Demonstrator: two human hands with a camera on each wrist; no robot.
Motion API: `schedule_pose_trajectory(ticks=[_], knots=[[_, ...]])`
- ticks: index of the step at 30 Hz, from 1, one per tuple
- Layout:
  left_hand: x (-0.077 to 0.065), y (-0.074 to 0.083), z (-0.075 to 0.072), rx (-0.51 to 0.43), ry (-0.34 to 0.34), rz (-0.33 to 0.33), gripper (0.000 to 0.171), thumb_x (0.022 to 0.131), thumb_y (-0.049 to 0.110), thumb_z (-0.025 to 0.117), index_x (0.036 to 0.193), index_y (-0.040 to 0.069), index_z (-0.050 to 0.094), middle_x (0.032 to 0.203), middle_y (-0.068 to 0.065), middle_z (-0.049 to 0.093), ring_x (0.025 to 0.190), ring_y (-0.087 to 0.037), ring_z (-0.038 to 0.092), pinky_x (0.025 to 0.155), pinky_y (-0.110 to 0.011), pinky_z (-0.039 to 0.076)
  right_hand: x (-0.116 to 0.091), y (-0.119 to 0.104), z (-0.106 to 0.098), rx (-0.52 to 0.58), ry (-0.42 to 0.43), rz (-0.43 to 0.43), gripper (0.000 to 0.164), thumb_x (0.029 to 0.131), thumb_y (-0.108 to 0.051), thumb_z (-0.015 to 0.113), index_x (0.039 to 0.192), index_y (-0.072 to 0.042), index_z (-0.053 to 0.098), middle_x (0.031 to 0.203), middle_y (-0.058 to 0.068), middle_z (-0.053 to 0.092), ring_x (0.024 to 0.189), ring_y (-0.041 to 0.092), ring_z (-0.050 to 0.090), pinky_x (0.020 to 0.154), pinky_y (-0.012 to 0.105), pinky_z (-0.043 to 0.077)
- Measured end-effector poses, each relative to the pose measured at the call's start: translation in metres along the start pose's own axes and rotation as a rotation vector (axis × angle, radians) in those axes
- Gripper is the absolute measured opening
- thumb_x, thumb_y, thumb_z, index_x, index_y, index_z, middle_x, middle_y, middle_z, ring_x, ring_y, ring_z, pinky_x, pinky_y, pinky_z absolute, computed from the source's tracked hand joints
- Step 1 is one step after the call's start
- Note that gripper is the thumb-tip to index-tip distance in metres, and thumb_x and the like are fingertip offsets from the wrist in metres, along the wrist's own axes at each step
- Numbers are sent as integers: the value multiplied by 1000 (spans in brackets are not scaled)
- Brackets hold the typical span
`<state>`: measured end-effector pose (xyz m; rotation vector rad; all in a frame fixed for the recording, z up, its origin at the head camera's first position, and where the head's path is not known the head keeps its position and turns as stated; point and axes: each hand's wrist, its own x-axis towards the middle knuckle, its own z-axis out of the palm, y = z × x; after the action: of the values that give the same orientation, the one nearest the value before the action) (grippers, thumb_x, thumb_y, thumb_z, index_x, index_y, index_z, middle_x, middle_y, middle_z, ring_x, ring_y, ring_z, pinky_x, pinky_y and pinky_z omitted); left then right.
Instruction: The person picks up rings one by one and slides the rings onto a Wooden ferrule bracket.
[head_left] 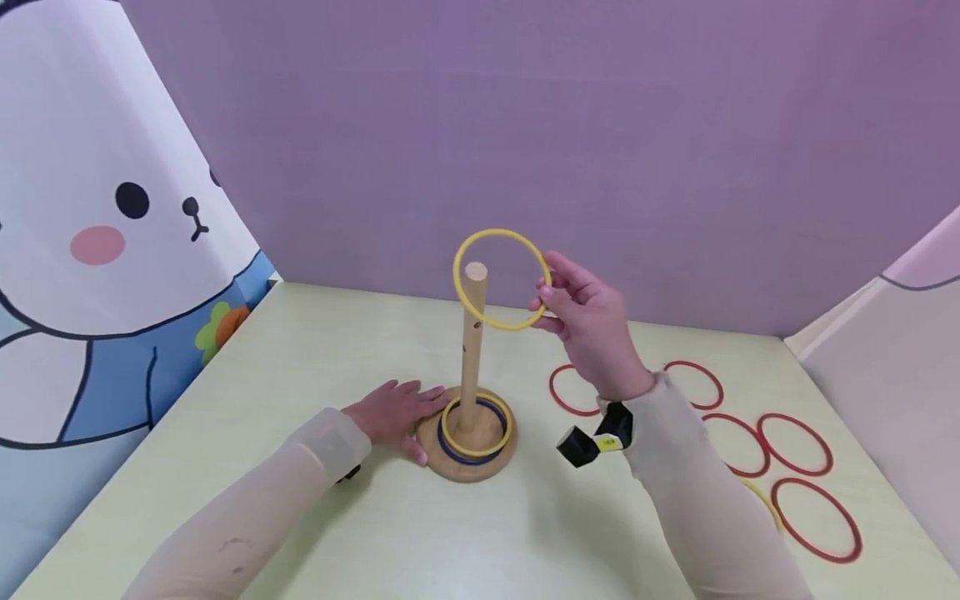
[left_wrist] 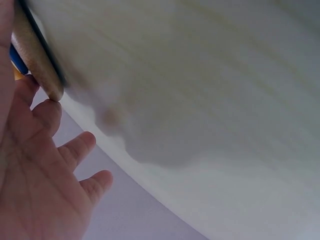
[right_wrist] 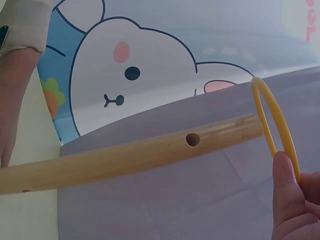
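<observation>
My right hand (head_left: 596, 329) pinches a yellow ring (head_left: 495, 325) by its right side, level with the top of an upright wooden post (head_left: 471, 358). In the right wrist view, thumb and fingers grip the yellow ring (right_wrist: 287, 130) right at the end of the post (right_wrist: 125, 155), which has holes in its side. Another yellow ring (head_left: 447, 433) and a dark blue one (head_left: 465, 460) lie around the post's foot on the round wooden base (head_left: 468, 475). My left hand (head_left: 393, 412) rests with spread fingers against the base's left edge; in the left wrist view its fingertips touch the base (left_wrist: 37, 60).
Several red rings (head_left: 795, 444) lie on the table (head_left: 360, 533) at the right, one red ring (head_left: 555, 396) nearer the post. A yellow ring (head_left: 765, 500) is partly hidden by the right sleeve. Behind the table hangs a purple cloth (head_left: 480, 125), with printed panels at the sides.
</observation>
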<state>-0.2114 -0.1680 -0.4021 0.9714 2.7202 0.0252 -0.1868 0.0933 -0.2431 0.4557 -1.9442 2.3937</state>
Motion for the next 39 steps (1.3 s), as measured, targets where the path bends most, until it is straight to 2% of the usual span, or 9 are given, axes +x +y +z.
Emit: schedule_pose_trajectory(ticks=[9, 17, 31, 39], knots=[[-5, -2, 2, -32, -8, 24, 99, 72, 56, 75, 150, 10, 33, 153, -10, 33, 134, -42, 32, 106, -60, 28, -6, 10, 11, -19, -3, 20, 49, 97, 7, 46, 144, 2, 37, 96, 7, 51, 76, 8, 61, 69, 21, 55], [-5, 0, 1, -28, -14, 9, 99, 73, 57, 75, 150, 10, 33, 154, -9, 32, 135, -42, 31, 107, -60, 26, -7, 20, 9, -57, -12, 44, 48, 97, 6, 47, 144, 2, 39, 96, 6, 52, 78, 8, 62, 70, 21, 55], [-7, 3, -1, -18, -6, 15, 99, 72, 55, 76, 149, 8, 35, 153, -11, 34, 134, -43, 34, 106, -61, 27, -13, 54, 3, -84, -22, 198, 47, 98, 3, 48, 144, -1, 41, 102, 7, 47, 80, 9, 61, 72, 22, 55], [-5, 2, 1, 15, -15, 7, 102, 72, 58, 74, 151, 11, 30, 154, -9, 32, 134, -41, 33, 106, -59, 27, -17, 70, -2, -99, -40, 230, 47, 97, 4, 48, 143, -1, 42, 101, 8, 48, 81, 10, 62, 73, 23, 55]])
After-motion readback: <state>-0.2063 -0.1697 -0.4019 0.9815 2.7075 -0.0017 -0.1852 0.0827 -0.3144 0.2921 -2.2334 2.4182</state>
